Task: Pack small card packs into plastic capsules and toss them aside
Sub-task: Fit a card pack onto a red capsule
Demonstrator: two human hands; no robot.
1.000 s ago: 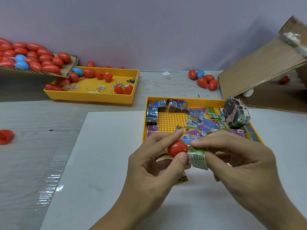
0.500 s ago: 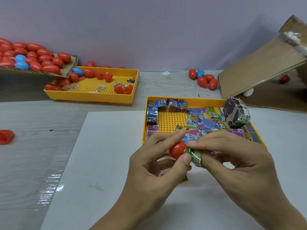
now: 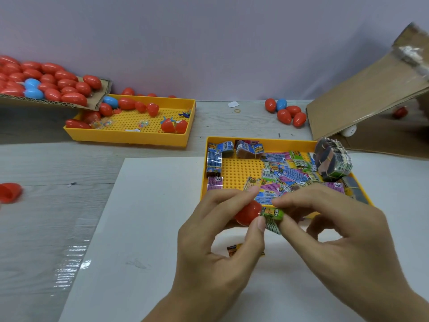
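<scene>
My left hand point(image 3: 216, 247) pinches a red capsule half point(image 3: 247, 213) between thumb and fingers, its open side facing right. My right hand point(image 3: 334, 231) pinches a small green card pack point(image 3: 272, 217), folded and pressed against the capsule's opening. Both hands hover over the near edge of a yellow tray point(image 3: 239, 173) holding several loose card packs point(image 3: 285, 173) and a rubber-banded bundle of packs point(image 3: 332, 162). Another pack point(image 3: 233, 249) lies on the white sheet under my left hand, mostly hidden.
A second yellow tray point(image 3: 130, 135) at back left holds red capsules and small trinkets. A cardboard flap point(image 3: 46, 89) above it carries several red and blue capsules. Closed capsules point(image 3: 285, 112) lie near a tilted cardboard box point(image 3: 362, 96) at right. A red capsule half point(image 3: 9, 192) sits far left.
My right hand has folded the green pack smaller and pushed it left against the red capsule half. My left hand has stayed in place with the capsule.
</scene>
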